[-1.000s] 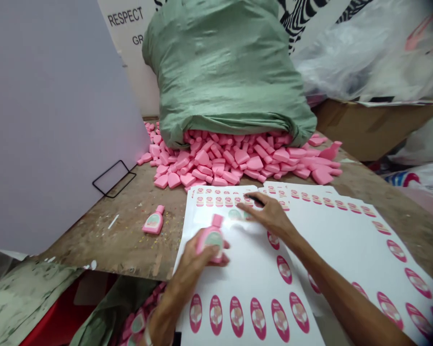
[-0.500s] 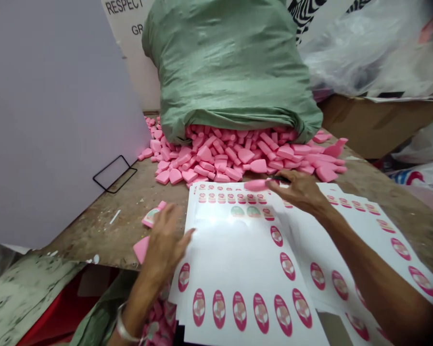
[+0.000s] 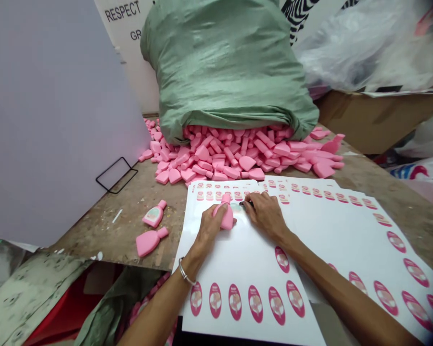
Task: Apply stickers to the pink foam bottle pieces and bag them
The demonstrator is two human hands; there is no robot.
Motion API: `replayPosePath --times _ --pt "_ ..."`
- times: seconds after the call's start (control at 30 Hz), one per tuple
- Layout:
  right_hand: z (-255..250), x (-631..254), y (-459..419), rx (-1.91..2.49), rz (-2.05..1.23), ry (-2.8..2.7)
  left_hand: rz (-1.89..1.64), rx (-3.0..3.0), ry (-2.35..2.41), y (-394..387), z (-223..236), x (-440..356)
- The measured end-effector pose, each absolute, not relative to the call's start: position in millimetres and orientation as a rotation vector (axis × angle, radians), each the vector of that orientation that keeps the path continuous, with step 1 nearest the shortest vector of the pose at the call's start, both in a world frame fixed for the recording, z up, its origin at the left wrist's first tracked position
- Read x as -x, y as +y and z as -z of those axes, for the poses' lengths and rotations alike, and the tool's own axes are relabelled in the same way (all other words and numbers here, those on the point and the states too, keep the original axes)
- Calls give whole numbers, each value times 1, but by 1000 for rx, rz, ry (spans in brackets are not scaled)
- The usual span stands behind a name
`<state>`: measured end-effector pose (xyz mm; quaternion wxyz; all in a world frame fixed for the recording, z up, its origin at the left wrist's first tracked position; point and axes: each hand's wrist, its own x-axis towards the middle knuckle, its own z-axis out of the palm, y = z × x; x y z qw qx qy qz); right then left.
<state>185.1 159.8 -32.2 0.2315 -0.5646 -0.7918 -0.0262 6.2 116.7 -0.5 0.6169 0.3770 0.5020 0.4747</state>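
Note:
My left hand [image 3: 210,228] grips a pink plastic bottle [image 3: 225,215] above a stack of white sticker sheets [image 3: 238,254], whose pink oval labels [image 3: 234,302] line the edges. My right hand [image 3: 265,215] sits just beside it, pinching a small dark tool [image 3: 247,203] whose tip is near the bottle. The tool's shape is mostly hidden by my fingers. To the left of the sheets, a labelled pink bottle [image 3: 154,214] and an unlabelled pink bottle [image 3: 150,241] lie on the table.
A heap of pink bottles [image 3: 231,161] spills from a green woven sack [image 3: 227,67] at the back of the worn wooden table [image 3: 111,235]. A lilac board [image 3: 57,120] and black wire stand [image 3: 117,175] stand left. A cardboard box [image 3: 375,120] and plastic bags [image 3: 371,48] lie right.
My left hand has moved from the table's side onto the sheets and now holds a pink bottle. My right hand has moved down and left, closer to it. The sheets have shifted slightly.

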Motion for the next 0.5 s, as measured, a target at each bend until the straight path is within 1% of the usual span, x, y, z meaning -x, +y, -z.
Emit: replayPosePath --times 0.07,0.1,0.33,0.4,0.5 --pt "34 -184 158 1543 187 -2189 -1095 -901 1179 120 4 -8" --pt "33 -183 157 1535 193 -2192 -1094 -927 1185 121 6 -8" --pt "28 -181 157 1468 -202 -2163 -1054 -1020 1197 123 12 -5" --pt "31 -179 158 1472 -186 -2152 -1056 -1024 1185 123 13 -4" --pt "34 -179 158 1547 -35 -2086 -1060 -1006 1168 122 12 -4"
